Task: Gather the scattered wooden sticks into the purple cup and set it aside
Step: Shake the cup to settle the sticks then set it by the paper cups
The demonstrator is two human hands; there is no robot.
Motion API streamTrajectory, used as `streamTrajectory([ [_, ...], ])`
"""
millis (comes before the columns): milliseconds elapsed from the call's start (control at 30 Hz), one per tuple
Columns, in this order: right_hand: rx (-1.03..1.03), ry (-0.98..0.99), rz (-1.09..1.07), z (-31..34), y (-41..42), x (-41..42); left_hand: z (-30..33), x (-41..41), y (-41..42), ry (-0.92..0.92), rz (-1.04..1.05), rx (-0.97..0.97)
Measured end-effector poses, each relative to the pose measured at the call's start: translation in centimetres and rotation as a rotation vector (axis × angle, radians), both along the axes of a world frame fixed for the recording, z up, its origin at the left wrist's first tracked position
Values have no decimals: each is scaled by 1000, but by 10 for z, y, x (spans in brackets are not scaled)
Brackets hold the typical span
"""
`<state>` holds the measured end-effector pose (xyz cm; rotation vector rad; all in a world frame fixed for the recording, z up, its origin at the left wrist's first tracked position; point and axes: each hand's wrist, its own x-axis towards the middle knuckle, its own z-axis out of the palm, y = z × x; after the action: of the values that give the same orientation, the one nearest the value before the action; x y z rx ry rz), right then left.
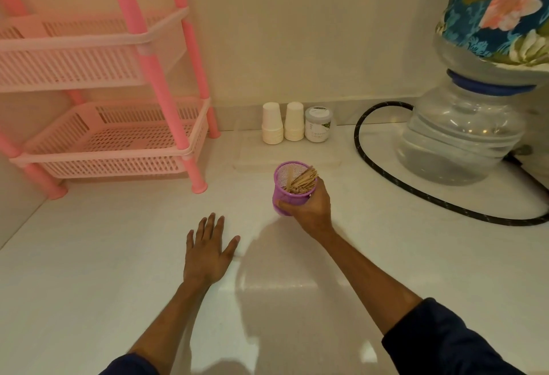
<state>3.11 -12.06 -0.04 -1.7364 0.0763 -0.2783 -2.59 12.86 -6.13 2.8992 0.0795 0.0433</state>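
The purple mesh cup [285,196] is in the middle of the white counter, tilted slightly toward me. Several wooden sticks [301,181] stand bundled inside it, leaning to the right. My right hand [310,205] wraps around the cup's lower right side and grips it. My left hand [208,251] lies flat on the counter to the lower left of the cup, fingers spread, holding nothing. I see no loose sticks on the counter.
A pink plastic rack [118,140] stands at the back left. Two stacks of white paper cups [282,123] and a small jar [318,124] sit at the wall, behind a clear tray [252,158]. A water jug [457,137] and black hose [401,184] occupy the right.
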Motion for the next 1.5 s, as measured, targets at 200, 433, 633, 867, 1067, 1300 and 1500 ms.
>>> streamTrajectory([
  [200,-59,28,22,-12,-3,-2,-1,0,0,4,-5,1],
  [433,-173,-9,76,-29,-4,-11,0,0,0,7,-4,8],
  [633,-185,-24,-11,-36,9,-21,0,-1,-1,17,-5,16],
  [867,5,-70,-69,4,16,1,3,0,-1,10,-6,-4],
  [1067,9,4,80,-4,7,-1,1,-3,0,14,-3,0],
  [1300,78,18,31,-8,-3,0,0,-3,0,6,-3,-2],
  [1500,120,-18,-3,-8,-4,-1,1,-2,-1,11,-1,-1],
])
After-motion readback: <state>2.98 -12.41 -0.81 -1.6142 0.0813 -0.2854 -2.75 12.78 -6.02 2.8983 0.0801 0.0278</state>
